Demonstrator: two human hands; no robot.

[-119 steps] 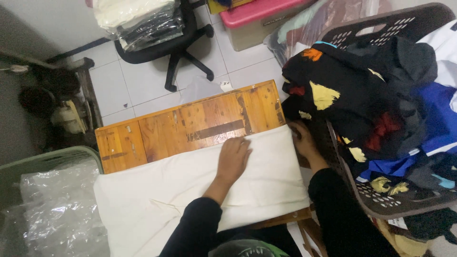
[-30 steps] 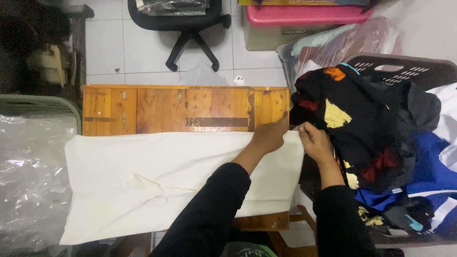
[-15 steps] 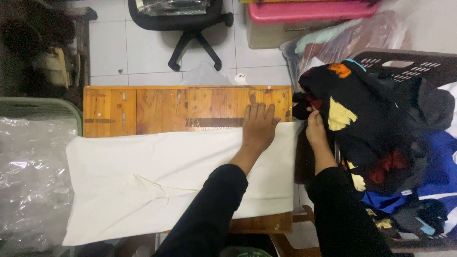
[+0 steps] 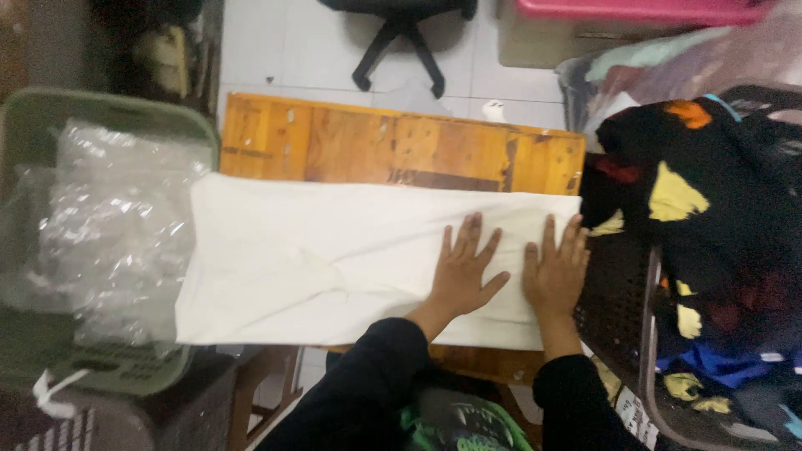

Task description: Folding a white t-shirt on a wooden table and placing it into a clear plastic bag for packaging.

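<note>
A white cloth (image 4: 334, 259) is spread flat across a wooden table (image 4: 376, 146), covering its near part and overhanging the left edge, while the far strip of bare wood is left exposed. Both hands are pressed palm-down on the right end of the cloth. The left hand (image 4: 464, 267) is laid open with fingers splayed, and the right hand (image 4: 555, 267) is laid open just beside it, close to the cloth's right edge; nothing is gripped by either. Both forearms are covered by black sleeves (image 4: 376, 384). A soft crease is seen in the cloth left of the left hand.

To the left of the table, a green laundry basket (image 4: 109, 121) is filled with crumpled clear plastic (image 4: 109, 234). To the right, a dark perforated basket (image 4: 622, 301) is heaped with dark clothing (image 4: 710, 217) marked with yellow, orange, red and blue patches. On the white tiled floor (image 4: 276, 50) beyond the table, the base of a black office chair (image 4: 401, 50) is seen, and a pink-lidded storage box (image 4: 618, 21) is placed at the far right.
</note>
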